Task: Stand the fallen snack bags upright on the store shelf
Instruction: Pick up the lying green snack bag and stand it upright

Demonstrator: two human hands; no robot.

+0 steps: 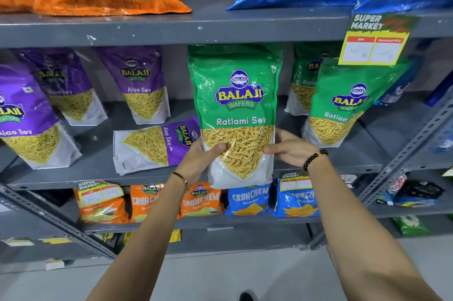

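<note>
Both hands on one green Ratlami Sev bag (235,114), held upright out in front of the middle shelf (338,163). Left hand (198,161) clamped on the lower left edge, thumb pressed across the clear window over the yellow sev. Right hand (289,151) wrapped round the lower right edge, thumb on the front, fingers tucked behind. Bottom of the bag hanging down past the shelf lip, so not resting on anything but the grip.

Just left of the left hand, touching it or nearly so: a purple Aloo Sev bag (157,145) flat on its side, top pointing toward the grip. Further left, three more purple Aloo Sev bags (144,85) standing, tilted a bit. Right of the right hand, two green Ratlami Sev bags (343,104) upright, one behind the other. Below the grip, orange and blue Crunchem packs (248,200). Beaded bracelet (313,157) on the right wrist, thin band on the left.
</note>
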